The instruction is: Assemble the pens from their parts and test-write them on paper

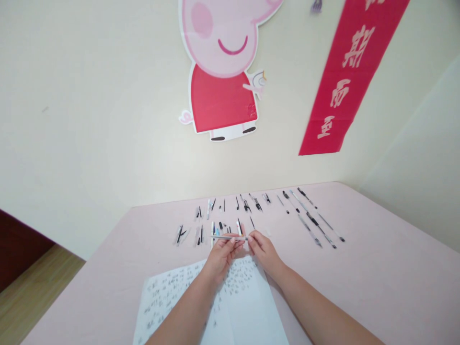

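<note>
A clear pen barrel (226, 237) lies level between both hands, just above the far edge of an open notebook (247, 306). My left hand (222, 254) is pinched round the barrel's middle. At the barrel's right end, my right hand (262, 249) has its fingertips closed on the tip. Beyond the hands, several taken-apart pen parts (201, 234) lie in two rows on the pink table (377, 273). To the right of them lie several whole pens (312, 220) side by side.
The notebook's pages are covered with handwritten marks and sit at the table's near edge. Behind the table, the cream wall bears a cartoon pig cutout (223, 67) and a red banner (345, 76). Wooden floor (32, 292) shows at the left.
</note>
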A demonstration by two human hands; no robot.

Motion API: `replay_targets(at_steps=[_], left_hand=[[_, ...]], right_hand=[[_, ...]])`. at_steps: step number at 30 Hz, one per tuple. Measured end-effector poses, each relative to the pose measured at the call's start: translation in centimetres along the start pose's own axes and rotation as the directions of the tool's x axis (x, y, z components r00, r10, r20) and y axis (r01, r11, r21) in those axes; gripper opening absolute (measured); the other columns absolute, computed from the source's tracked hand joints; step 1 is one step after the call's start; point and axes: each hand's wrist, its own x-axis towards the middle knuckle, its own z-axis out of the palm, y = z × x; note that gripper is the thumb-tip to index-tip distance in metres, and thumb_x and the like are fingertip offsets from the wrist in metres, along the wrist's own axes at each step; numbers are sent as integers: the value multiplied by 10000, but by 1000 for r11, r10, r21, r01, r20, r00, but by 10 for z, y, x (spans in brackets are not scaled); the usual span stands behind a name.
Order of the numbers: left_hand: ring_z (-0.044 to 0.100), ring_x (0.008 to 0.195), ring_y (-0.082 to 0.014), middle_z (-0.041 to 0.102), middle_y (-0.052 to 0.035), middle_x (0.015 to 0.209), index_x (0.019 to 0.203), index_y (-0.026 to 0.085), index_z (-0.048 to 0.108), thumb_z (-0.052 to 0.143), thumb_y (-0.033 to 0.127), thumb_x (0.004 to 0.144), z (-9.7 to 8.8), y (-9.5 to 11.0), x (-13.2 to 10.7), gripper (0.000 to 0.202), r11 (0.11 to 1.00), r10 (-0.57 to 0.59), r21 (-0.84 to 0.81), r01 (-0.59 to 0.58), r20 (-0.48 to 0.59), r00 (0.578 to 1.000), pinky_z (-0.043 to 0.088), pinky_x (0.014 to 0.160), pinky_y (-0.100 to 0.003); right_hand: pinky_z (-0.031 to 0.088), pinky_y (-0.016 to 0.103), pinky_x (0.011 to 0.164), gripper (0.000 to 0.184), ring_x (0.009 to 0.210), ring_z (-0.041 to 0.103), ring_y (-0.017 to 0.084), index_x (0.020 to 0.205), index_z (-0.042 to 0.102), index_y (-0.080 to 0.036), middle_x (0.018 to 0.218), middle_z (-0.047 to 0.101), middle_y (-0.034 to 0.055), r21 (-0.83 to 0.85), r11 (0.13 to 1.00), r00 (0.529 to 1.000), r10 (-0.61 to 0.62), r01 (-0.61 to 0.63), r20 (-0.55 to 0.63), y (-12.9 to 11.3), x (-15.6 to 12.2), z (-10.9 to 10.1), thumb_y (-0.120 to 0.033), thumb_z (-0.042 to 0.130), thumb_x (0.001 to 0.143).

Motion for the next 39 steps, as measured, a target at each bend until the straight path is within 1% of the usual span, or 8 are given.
replay_targets(at_steps=[4, 9, 13, 16, 23, 29, 33, 39], left_hand=[[663, 791, -130, 719, -69, 820, 859, 126, 628, 706, 212, 700, 2, 1, -2, 197, 1000, -6, 19, 6, 2, 1000, 499, 780, -230], [662, 792, -125, 721, -67, 826, 856, 126, 634, 702, 207, 702, 3, 2, -3, 187, 1000, -6, 11, 6, 12, 1000, 500, 778, -223], [664, 783, -119, 722, -69, 834, 857, 126, 635, 686, 192, 718, 1, 1, -1, 162, 1000, -6, -6, 6, 7, 1000, 502, 772, -218], [665, 787, -121, 721, -66, 835, 860, 126, 635, 679, 189, 726, 0, 0, 0, 155, 1000, 2, -11, -2, 9, 1000, 501, 783, -226], [664, 791, -127, 720, -73, 839, 862, 122, 632, 705, 205, 701, 1, 1, -1, 196, 1000, -7, 17, 7, 11, 1000, 504, 767, -223], [660, 785, -120, 718, -63, 828, 848, 130, 637, 707, 222, 699, 3, 2, -2, 189, 999, 2, 40, -2, 17, 1000, 498, 770, -220], [655, 799, -120, 717, -60, 850, 854, 133, 645, 709, 236, 695, 1, 1, -2, 200, 998, 18, 67, -21, 41, 999, 490, 775, -218], [649, 808, -130, 713, -57, 845, 844, 140, 648, 723, 256, 674, 1, 0, -2, 220, 994, 51, 95, -54, 43, 998, 474, 815, -251]], right_hand=[[331, 234, 517, 408, 505, 420, 119, 589, 398, -204, 502, 422, -42, -25, 999, 1000, 24, -23, 14, 6, -1, 2, -465, 324, 893], [347, 237, 519, 433, 493, 439, 120, 590, 407, -203, 497, 429, -40, 21, 998, 998, 59, -59, 8, 5, -1, 2, -487, 300, 900], [359, 239, 549, 347, 543, 459, 125, 677, 445, -198, 563, 464, -36, 48, 999, 1000, 19, -18, -6, 2, 0, 1, -451, 349, 895], [356, 237, 558, 278, 562, 452, 126, 731, 460, -197, 581, 464, -41, 28, 999, 1000, -20, 20, -2, 2, 0, 0, -424, 399, 880], [333, 235, 526, 377, 523, 432, 123, 618, 417, -202, 514, 441, -40, -20, 1000, 1000, 16, -16, 3, 4, 0, 1, -449, 343, 893], [334, 234, 501, 418, 474, 419, 117, 585, 391, -209, 463, 422, -47, -10, 999, 999, 42, -42, 23, 3, 0, 2, -486, 319, 890], [346, 230, 481, 448, 430, 417, 107, 572, 398, -209, 430, 415, -51, 52, 994, 995, 90, -93, 52, 2, 0, 2, -523, 308, 878], [310, 211, 377, 476, 328, 374, 83, 582, 407, -207, 402, 393, -71, 187, 954, 970, 219, -235, 107, 5, -1, 3, -611, 337, 825]])
